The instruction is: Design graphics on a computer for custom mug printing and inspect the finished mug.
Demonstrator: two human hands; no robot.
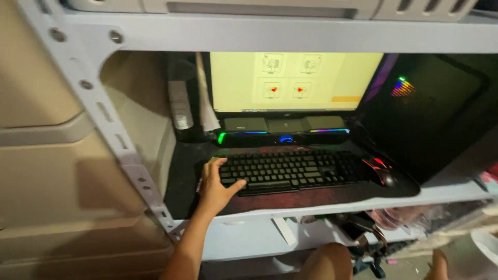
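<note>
My left hand (215, 185) rests on the left end of the black keyboard (290, 170), just left of the frame's centre. My fingers (218, 164) are released and spread, tips lying over the end's top corner, thumb stretched along the front edge near the bottom row of keys; I grip nothing. My right hand is out of the frame, so I can say nothing of it.

The keyboard lies flat on a dark mat (332, 194) that covers the shelf (451, 191). Its long axis runs left to right across the picture, tilted a little so the right end sits slightly higher in the frame. The key rows face up and its front edge points toward me, the back edge toward the lit speaker bar (284, 136) and the pale yellow monitor (290, 80) above it.

I judge it a stiff, fairly light slab that will not bend, best taken by both short ends or by the front and back edges, never by the keycaps, which could pop off. The mat probably grips it, so it would lift more easily than slide. A black mouse (383, 175) with red light sits just beside its right end, and a dark computer case (430, 109) stands at the upper right.
</note>
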